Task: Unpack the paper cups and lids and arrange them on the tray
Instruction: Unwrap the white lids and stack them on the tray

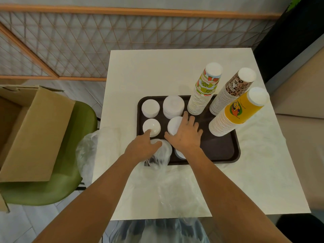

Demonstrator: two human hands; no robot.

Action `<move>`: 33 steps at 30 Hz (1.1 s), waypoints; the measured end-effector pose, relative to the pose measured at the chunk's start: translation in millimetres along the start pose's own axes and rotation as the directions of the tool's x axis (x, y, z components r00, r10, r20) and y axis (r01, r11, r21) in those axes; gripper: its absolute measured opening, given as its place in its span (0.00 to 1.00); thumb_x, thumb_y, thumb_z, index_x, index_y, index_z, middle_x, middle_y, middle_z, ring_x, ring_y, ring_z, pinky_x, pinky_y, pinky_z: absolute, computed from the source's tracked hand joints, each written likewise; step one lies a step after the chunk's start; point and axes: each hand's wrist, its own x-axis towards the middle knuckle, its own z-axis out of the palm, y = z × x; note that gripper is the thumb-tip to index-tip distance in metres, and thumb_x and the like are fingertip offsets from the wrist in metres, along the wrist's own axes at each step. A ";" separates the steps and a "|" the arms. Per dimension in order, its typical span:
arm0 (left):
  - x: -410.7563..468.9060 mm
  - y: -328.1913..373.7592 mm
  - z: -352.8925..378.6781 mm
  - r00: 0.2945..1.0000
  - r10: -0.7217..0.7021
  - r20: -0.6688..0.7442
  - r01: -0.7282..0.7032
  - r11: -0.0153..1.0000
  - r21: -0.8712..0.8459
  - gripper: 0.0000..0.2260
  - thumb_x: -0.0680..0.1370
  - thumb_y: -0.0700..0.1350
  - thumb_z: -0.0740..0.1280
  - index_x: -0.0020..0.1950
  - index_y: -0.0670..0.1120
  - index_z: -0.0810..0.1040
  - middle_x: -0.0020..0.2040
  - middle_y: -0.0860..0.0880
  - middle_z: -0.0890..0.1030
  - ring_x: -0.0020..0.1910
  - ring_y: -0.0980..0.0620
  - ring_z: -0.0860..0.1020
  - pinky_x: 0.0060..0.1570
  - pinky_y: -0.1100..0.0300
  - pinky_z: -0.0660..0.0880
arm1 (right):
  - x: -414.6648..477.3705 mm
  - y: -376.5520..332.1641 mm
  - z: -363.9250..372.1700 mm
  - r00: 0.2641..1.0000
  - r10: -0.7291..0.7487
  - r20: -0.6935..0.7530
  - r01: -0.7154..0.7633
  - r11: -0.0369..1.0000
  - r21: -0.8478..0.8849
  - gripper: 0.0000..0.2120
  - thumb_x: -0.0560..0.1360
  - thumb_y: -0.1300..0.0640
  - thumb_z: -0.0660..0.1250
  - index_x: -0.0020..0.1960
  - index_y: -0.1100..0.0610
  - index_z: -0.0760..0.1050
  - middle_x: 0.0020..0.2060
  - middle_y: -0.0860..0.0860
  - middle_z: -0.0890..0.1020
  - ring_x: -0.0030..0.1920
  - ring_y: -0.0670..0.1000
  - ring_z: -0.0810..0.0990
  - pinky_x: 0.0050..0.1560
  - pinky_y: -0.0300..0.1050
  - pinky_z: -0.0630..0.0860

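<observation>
- Resting on a white lid stack (174, 126) mid-tray, the right hand (185, 137) has its fingers spread and released.
- Left hand (140, 149) lies over bagged lids (164, 152) at the near edge of the tray (219, 151). Its fingers are released, and the straight forefinger touches a second lid stack (152, 126).
- Fruit-print cup stack (204, 95), leopard-print cup stack (228, 95) and yellow cup stack (228, 120) stand upside down at the tray's right.
- Loose plastic wrap (175, 190) lies on the white surface (140, 76).
</observation>
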 end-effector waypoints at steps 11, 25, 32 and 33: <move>0.6 -0.8 -0.2 1.000 -0.002 0.018 0.002 1.000 0.005 0.35 0.82 0.61 0.64 0.84 0.50 0.57 0.77 0.44 0.71 0.73 0.42 0.73 0.71 0.47 0.71 | -4.8 5.7 6.3 0.996 -0.086 -0.016 0.087 0.990 0.111 0.29 0.76 0.42 0.72 0.71 0.46 0.64 0.71 0.57 0.60 0.65 0.62 0.69 0.67 0.58 0.75; 2.1 -1.9 -2.3 1.000 -0.009 0.007 0.009 1.000 -0.007 0.34 0.81 0.60 0.65 0.84 0.51 0.59 0.75 0.45 0.74 0.71 0.43 0.74 0.69 0.48 0.72 | 7.3 7.9 1.4 0.994 -0.105 0.032 0.098 0.982 0.163 0.27 0.73 0.45 0.75 0.65 0.47 0.65 0.65 0.56 0.63 0.63 0.61 0.71 0.64 0.56 0.75; 1.3 -4.1 -4.8 1.000 -0.018 0.005 0.018 1.000 -0.015 0.33 0.81 0.61 0.65 0.83 0.52 0.61 0.72 0.45 0.76 0.68 0.43 0.76 0.69 0.46 0.73 | 7.4 7.6 5.7 0.983 -0.182 0.005 0.182 0.981 0.065 0.34 0.72 0.43 0.78 0.70 0.50 0.64 0.72 0.56 0.59 0.69 0.61 0.66 0.67 0.58 0.75; 1.2 -4.1 -5.0 1.000 -0.019 0.002 0.019 1.000 -0.015 0.33 0.81 0.61 0.65 0.83 0.52 0.61 0.72 0.45 0.76 0.68 0.43 0.76 0.69 0.46 0.73 | 7.4 8.1 5.5 0.980 -0.199 0.011 0.198 0.979 0.039 0.33 0.73 0.45 0.77 0.71 0.51 0.65 0.73 0.57 0.59 0.69 0.62 0.66 0.67 0.58 0.75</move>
